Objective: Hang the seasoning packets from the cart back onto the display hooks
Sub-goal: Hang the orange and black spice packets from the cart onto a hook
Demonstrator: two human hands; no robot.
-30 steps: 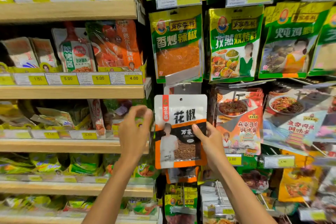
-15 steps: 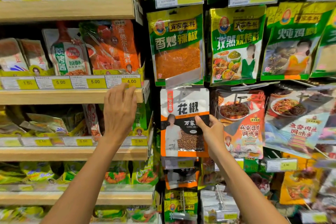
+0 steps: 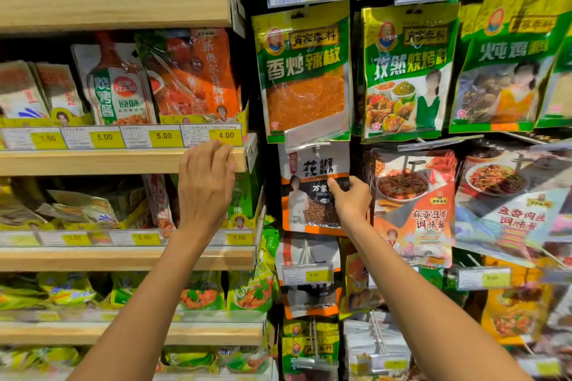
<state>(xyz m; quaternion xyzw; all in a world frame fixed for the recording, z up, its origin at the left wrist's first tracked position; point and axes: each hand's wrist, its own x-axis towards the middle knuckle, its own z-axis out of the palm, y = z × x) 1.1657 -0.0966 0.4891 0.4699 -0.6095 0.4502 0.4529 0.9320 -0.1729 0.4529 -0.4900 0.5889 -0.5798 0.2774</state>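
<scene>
Two-handed work at the rack; bracing with the left hand [image 3: 205,192], fingers relaxed, gripping nothing, tips on the wooden shelf edge [image 3: 123,161], likely for balance; pinching the peppercorn packet [image 3: 309,170] by its right side with the right hand [image 3: 349,204], presumably steering its hole onto a display hook hidden behind the clear tag flap [image 3: 315,134] under the green chili packet [image 3: 305,71]; raised since a second ago, left hand brought up from lower down.

Wooden shelves [image 3: 93,162], yellow price tags [image 3: 226,135], bright store lighting
</scene>
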